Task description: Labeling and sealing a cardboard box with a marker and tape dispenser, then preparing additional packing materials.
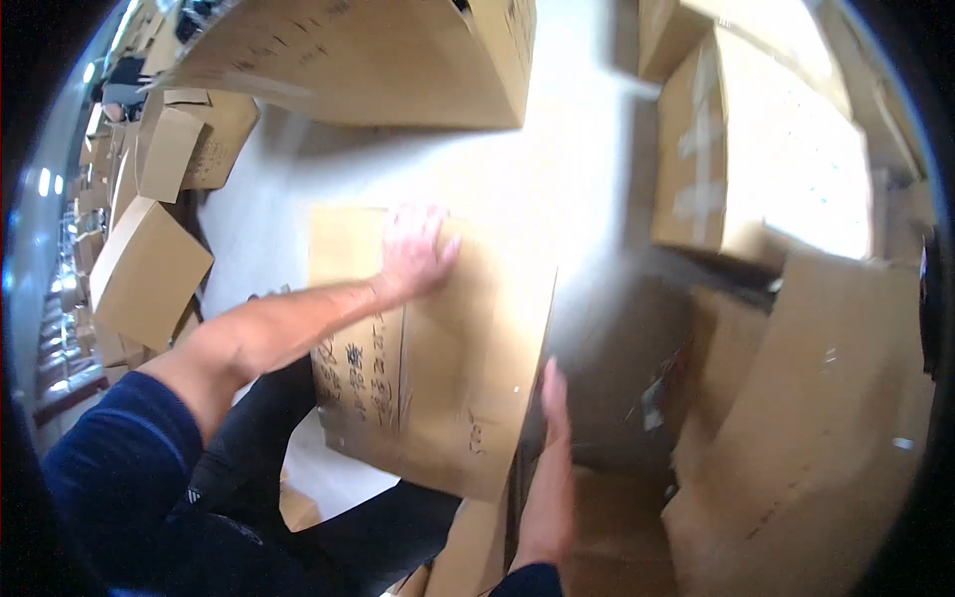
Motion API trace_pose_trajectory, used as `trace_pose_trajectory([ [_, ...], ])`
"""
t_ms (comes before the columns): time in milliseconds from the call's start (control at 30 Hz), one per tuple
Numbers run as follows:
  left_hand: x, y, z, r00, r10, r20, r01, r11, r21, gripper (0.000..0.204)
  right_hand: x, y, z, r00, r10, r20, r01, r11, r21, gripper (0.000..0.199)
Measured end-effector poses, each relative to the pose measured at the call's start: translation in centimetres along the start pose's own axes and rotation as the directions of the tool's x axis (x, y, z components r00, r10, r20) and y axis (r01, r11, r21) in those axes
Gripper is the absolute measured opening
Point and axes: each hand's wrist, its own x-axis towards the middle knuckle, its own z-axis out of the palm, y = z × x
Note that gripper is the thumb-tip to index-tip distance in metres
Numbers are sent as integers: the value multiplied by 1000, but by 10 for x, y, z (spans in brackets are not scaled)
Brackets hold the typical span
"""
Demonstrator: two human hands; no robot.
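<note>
Lying on the near middle of the pale grey floor, before the person's legs in black trousers, is a brown rectangular cardboard piece with dark handwriting on its near left part; whether it is a flat sheet or the top of a carton I cannot tell. The bare left hand, its arm leaving a short dark blue sleeve, lies on the cardboard by its far edge, blurred, thumb apart from the extended fingers. The bare right hand stands edge-on just beside the cardboard's right edge, fingers stretched straight; whether they touch it I cannot tell. At the far side of the floor stands a large brown cardboard carton with dark markings. Toward the floor's left side, a smaller tan cardboard box sits tilted among other boxes. Toward its right side stands a brown carton with strips of clear tape, and nearer the person rises a broad brown cardboard panel.
</note>
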Motion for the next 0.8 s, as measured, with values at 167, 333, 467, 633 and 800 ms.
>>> trace_pose_trajectory([
  [167,0,-14,-33,999,33,21,-30,993,-116,55,-130,-21,41,990,-44,-131,82,951,298,63],
  [333,-46,-34,-78,996,-33,85,66,899,-433,62,-181,-66,79,782,-193,-593,72,973,-221,55],
  [467,-150,-102,-96,767,-596,238,613,572,-545,42,-166,-106,89,691,-129,-712,-71,967,-244,59],
  [633,-250,-152,-12,561,-603,567,806,242,-540,54,-157,-125,116,600,-139,-788,-170,940,-296,60],
  [800,-198,-124,-30,330,-719,611,904,55,-424,65,-156,-119,111,532,-221,-817,-74,949,-305,64],
])
